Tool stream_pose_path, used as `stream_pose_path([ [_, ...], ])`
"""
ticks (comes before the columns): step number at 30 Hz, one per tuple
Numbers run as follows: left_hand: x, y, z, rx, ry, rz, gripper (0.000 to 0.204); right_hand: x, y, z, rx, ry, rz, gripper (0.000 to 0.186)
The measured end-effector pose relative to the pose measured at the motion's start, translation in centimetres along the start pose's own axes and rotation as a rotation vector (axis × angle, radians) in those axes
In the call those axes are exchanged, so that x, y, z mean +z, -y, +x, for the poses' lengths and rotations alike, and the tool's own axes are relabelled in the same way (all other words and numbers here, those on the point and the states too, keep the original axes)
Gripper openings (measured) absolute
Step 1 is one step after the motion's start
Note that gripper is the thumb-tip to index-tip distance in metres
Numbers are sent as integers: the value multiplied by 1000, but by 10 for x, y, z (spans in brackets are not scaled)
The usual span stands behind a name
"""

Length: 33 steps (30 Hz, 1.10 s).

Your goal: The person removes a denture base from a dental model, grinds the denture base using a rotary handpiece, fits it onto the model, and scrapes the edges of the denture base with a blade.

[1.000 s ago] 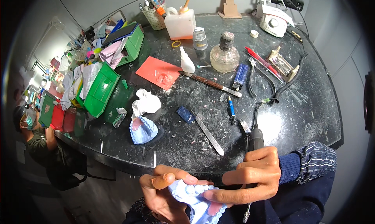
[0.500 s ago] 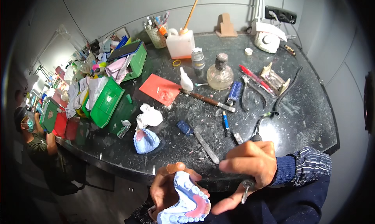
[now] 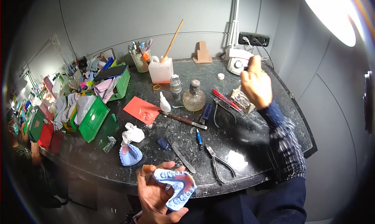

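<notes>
A blue dental cast (image 3: 176, 182) with pink wax along part of the tooth row is gripped in my left hand (image 3: 150, 194) at the table's front edge. My right hand (image 3: 257, 87) is raised toward the back right, in front of a white control box (image 3: 236, 64) with a dial. Its fingers are blurred and partly hidden; whether they touch the box or hold anything I cannot tell. A second blue dental cast (image 3: 131, 155) with pink wax rests on the table left of my left hand. Pliers (image 3: 216, 161), a flat metal spatula (image 3: 183, 157) and a blue-handled tool (image 3: 199, 138) lie between my hands.
Farther back are a glass burner (image 3: 194, 99), a white dropper bottle (image 3: 164, 103), a red wax sheet (image 3: 140, 110), and a plastic canister (image 3: 161, 71). Green bins (image 3: 93, 118) crowd the left. A lamp (image 3: 332, 15) hangs at upper right. Another person (image 3: 21, 153) sits far left.
My right hand has moved from beside the cast up to the back right, uncovering the pliers. My left hand has turned the cast. The view has shifted, bringing the lamp in.
</notes>
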State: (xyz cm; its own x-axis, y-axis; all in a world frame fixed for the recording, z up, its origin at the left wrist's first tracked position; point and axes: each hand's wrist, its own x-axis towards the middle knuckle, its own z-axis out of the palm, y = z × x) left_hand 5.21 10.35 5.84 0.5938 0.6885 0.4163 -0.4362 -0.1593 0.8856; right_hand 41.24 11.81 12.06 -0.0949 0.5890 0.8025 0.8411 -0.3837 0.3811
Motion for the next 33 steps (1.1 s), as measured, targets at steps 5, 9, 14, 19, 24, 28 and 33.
stream_pose_path([
  [5,20,-14,8,-52,64,-195,90,70,16,-29,243,441,226,31],
  [9,30,-12,10,-69,11,-184,95,79,12,-34,246,475,277,32],
  [14,38,-14,21,-58,128,-84,83,57,27,-22,202,92,206,30],
  [19,34,-9,37,143,107,250,83,-35,57,10,291,257,823,33],
  [24,25,-11,62,176,135,343,86,-85,94,-18,465,750,2075,45],
  [28,12,11,72,217,161,189,84,-106,109,-29,604,884,2262,38],
  [33,5,17,84,61,198,160,71,-76,131,-32,709,611,1948,29],
])
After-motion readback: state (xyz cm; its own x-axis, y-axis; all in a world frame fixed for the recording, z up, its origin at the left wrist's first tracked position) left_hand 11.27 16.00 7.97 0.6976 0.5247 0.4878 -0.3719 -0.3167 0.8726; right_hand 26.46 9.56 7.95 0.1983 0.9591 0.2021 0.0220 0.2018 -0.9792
